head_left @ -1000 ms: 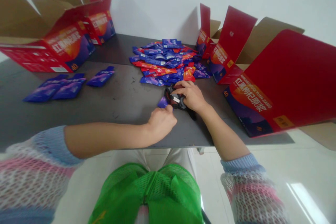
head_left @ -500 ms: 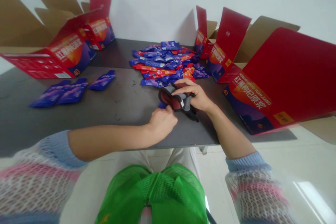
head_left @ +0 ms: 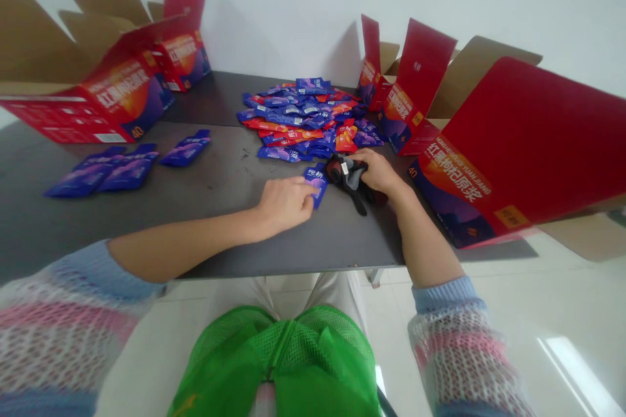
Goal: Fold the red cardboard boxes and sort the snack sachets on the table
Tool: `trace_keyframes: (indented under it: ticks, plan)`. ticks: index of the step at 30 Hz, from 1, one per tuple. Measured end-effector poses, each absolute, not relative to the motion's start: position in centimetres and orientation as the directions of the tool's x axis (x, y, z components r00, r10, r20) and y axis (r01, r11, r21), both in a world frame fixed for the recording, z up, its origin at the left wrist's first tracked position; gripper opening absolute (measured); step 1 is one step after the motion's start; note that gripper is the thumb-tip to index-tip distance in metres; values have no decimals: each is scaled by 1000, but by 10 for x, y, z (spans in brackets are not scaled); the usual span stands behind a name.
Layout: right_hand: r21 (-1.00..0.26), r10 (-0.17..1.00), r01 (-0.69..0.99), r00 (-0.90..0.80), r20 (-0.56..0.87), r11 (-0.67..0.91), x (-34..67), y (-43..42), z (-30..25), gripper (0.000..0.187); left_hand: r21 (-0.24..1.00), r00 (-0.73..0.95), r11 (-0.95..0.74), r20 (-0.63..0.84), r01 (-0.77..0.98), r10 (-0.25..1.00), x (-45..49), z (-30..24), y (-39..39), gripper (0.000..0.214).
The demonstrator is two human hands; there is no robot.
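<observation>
My left hand [head_left: 287, 204] is closed at the left edge of a blue spouted pouch [head_left: 317, 184], its fingertips over the pouch's lower part. To the right, my right hand [head_left: 377, 172] grips a folded fabric item [head_left: 353, 177] with black trim, grey and dark reddish panels, a white tag and a strap-like end hanging toward me. What the item is I cannot make out for sure. Just behind both hands lies a heap of blue and red pouches [head_left: 303, 118]. Several more blue pouches [head_left: 128, 168] lie flat on the left of the table.
Open red cartons stand on both sides: a large one [head_left: 460, 189] at right, a middle one [head_left: 398, 114] and a small one [head_left: 370, 81] behind it, and two at left, near [head_left: 130, 98] and far [head_left: 183, 58]. The grey table [head_left: 220, 189] meets a white wall [head_left: 283, 13].
The fabric item has moved right with my right hand and is more bunched up. My left hand has shifted left and up, away from it, and the blue pouch beneath has come into sight.
</observation>
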State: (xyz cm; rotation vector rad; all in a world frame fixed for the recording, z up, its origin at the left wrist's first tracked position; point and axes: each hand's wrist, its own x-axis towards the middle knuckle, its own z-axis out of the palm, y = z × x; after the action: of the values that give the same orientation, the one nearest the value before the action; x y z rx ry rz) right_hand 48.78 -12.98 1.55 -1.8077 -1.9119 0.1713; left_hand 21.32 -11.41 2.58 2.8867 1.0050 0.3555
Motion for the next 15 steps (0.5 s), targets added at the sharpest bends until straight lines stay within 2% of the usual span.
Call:
trace_keyframes:
  ticks: [2,4,6,10,15]
  plan:
    - [-420,963,904,38,267,81,495,-132,15,57,224,636,-707,318,671,703,213,25,-102,38]
    - [-412,963,909,49,264,66,496,-133,15,60,294,566,-658,343,693,750,216,21,-95,40]
    - [-400,965,914,45,260,66,495,-132,15,61,326,557,-627,287,708,779,221,16,-93,47]
    - [-379,965,923,39,259,64,493,-131,15,59,283,561,-589,183,757,808,231,8,-99,74]
    - [-364,971,929,33,238,57,495,-131,15,54,276,579,-574,70,771,812,230,10,-95,69]
